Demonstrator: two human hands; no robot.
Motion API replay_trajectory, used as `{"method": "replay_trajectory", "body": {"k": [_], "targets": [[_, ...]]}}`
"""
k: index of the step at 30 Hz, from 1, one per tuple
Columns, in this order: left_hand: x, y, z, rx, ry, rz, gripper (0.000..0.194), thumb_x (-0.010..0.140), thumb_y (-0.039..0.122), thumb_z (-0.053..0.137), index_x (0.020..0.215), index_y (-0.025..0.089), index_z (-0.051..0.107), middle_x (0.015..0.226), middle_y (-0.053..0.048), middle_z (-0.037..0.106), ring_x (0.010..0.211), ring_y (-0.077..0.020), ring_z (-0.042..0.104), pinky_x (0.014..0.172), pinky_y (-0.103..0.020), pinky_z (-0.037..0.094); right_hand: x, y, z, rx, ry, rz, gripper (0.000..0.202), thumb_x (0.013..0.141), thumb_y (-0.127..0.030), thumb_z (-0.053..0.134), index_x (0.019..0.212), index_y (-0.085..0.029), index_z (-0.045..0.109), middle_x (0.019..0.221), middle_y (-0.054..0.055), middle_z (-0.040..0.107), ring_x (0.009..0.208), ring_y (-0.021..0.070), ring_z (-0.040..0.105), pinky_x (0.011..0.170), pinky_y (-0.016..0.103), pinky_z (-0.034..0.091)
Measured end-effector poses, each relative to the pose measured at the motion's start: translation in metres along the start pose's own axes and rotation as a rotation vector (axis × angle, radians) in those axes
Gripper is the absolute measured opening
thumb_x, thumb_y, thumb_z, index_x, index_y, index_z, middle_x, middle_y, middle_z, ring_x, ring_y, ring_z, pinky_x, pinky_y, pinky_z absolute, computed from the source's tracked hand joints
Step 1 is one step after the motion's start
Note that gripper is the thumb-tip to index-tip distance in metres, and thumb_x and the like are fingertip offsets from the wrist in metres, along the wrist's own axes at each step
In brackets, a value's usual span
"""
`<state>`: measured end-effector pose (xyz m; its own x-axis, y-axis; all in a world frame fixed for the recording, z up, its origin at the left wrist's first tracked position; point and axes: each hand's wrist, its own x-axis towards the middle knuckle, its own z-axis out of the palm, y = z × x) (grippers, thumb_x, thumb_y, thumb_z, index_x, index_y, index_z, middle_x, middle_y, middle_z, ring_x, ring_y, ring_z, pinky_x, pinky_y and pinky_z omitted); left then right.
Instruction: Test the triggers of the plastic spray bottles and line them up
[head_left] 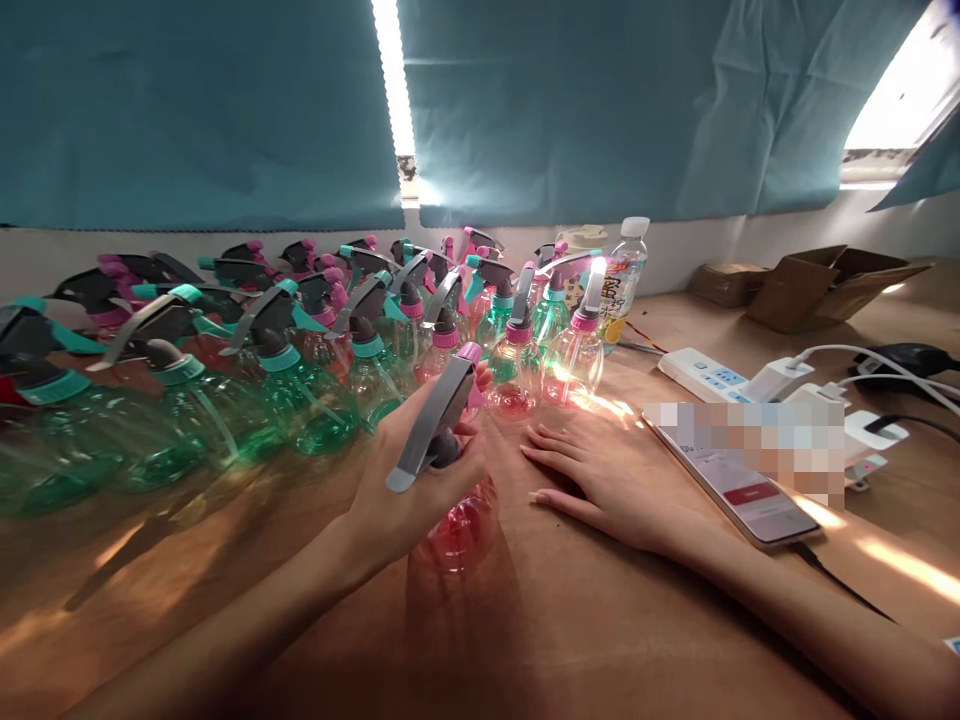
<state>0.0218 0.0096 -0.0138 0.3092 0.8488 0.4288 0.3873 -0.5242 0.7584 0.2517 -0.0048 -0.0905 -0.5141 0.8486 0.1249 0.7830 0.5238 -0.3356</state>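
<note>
My left hand (pixel 405 480) is wrapped round the neck of a pink spray bottle (pixel 459 535), which stands upright on the brown table (pixel 570 630). Its grey and pink trigger head (pixel 439 415) rises above my fingers, and the collar is hidden by the hand. Flat on the table to the right lies my right hand (pixel 592 480), fingers apart and nothing in it. Just beyond both hands stand more pink spray bottles (pixel 514 370). Green spray bottles (pixel 307 400) with teal collars are lined up to the left, close to my left hand.
A phone (pixel 735 480) with a cable lies right of my right hand. Behind it is a power strip (pixel 697 372) with white chargers. A labelled plastic drink bottle (pixel 626 280) stands at the back. Farther right is an open cardboard box (pixel 810 290). Teal cloth (pixel 600 110) hangs behind.
</note>
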Motion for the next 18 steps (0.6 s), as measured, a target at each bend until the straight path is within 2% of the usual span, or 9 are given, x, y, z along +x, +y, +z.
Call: {"method": "replay_trajectory", "body": {"k": [4,8,12,15,18], "targets": [[-0.0023,-0.0081,0.0011,0.015,-0.028,0.015,0.047,0.076,0.012,0.056,0.121,0.025,0.056,0.092,0.001,0.063,0.059,-0.0081,0.051,0.058,-0.022,0.047,0.0004,-0.0001,-0.0005,-0.001,0.019,-0.014,0.061,0.094,-0.059,0.042,0.143,-0.022,0.047,0.148,0.009,0.046,0.137,0.0297,0.039,0.114,0.051,0.028],[-0.0031,-0.0084,0.0004,-0.008,-0.019,0.020,0.047,0.076,0.012,0.057,0.121,0.025,0.057,0.100,-0.001,0.064,0.068,-0.0101,0.057,0.065,-0.023,0.050,0.0006,-0.0007,-0.0006,-0.005,0.017,-0.014,0.060,0.094,-0.058,0.043,0.143,-0.022,0.046,0.148,0.008,0.046,0.137,0.0290,0.040,0.115,0.051,0.028],[-0.0031,-0.0032,0.0002,-0.044,-0.021,-0.026,0.043,0.078,0.018,0.058,0.121,0.024,0.056,0.087,0.001,0.061,0.054,-0.0079,0.046,0.056,-0.023,0.045,0.0005,-0.0008,-0.0003,-0.026,0.003,0.003,0.061,0.094,-0.057,0.044,0.143,-0.021,0.047,0.149,0.009,0.044,0.138,0.0295,0.039,0.114,0.051,0.028],[-0.0023,-0.0010,0.0002,-0.057,-0.030,-0.037,0.037,0.078,0.021,0.057,0.116,0.025,0.056,0.072,0.004,0.052,0.050,-0.0080,0.039,0.049,-0.022,0.040,0.0002,-0.0005,0.0001,-0.016,0.020,0.000,0.058,0.094,-0.054,0.047,0.143,-0.023,0.046,0.150,0.009,0.043,0.138,0.0290,0.039,0.115,0.052,0.027],[-0.0006,0.0003,-0.0004,-0.045,-0.033,-0.018,0.033,0.076,0.020,0.056,0.108,0.025,0.056,0.074,0.004,0.050,0.051,-0.0084,0.039,0.050,-0.022,0.040,0.0002,-0.0009,0.0005,-0.010,0.031,0.006,0.057,0.094,-0.054,0.047,0.142,-0.023,0.048,0.149,0.008,0.045,0.137,0.0290,0.039,0.115,0.052,0.027]]}}
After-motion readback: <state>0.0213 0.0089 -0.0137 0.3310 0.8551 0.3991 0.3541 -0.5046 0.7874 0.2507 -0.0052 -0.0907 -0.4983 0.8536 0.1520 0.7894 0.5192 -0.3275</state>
